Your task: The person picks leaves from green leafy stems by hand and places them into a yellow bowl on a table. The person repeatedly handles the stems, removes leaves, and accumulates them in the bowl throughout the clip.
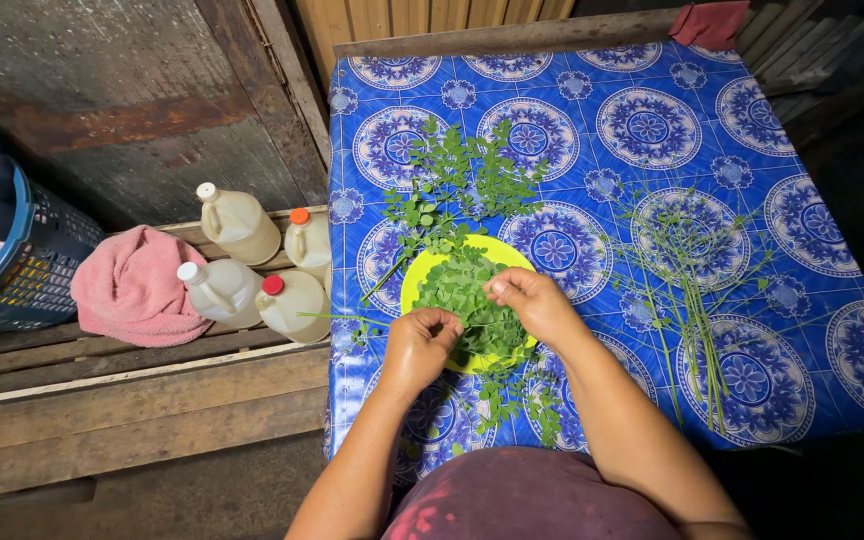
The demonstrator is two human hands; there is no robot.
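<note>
A yellow-green plate [414, 284] sits on the blue patterned tablecloth [652, 90], heaped with small picked green leaves [459, 287]. My left hand [418, 345] is at the plate's near left edge, fingers pinched on a thin leafy sprig [337, 318] that sticks out to the left. My right hand [532, 300] hovers over the plate's right side, fingers closed on the same sprig's leaves. A pile of leafy sprigs [457, 185] lies just beyond the plate.
Bare stripped stems [692, 300] lie to the right on the cloth. Left of the table, several plastic jugs [237, 225], a pink towel [132, 290] and a blue laundry basket [22, 260] rest on a wooden bench. A red cloth [709, 22] lies at the far edge.
</note>
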